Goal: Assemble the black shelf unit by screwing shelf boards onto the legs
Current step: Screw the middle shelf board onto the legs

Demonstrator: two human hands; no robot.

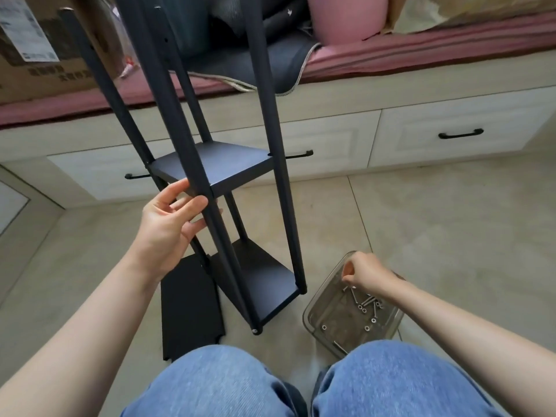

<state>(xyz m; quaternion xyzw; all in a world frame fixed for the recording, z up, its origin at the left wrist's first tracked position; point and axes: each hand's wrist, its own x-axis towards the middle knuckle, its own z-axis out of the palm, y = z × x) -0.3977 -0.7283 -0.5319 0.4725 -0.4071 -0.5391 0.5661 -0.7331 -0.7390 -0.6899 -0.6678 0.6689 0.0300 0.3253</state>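
Head view: left hand (171, 218), fingers loosely spread, touched a leg (192, 164) of the black shelf unit (216, 168); right hand (365, 272) pinched screws (365, 302) in a clear tray (325, 296).

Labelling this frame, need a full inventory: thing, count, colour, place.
shelf unit: 1, black, standing on floor, centre; two boards fitted
loose shelf board: 1, black, flat on floor, left of unit's base
tray: 1, clear, floor right of unit
screws and nuts: several, silver, in tray
drawer handles: 3 visible, black, cream drawers behind
cardboard box: 1, brown, top left
pink container: 1, top centre
left hand: touching near leg, fingers loose
right hand: fingertips pinched over tray; item unclear
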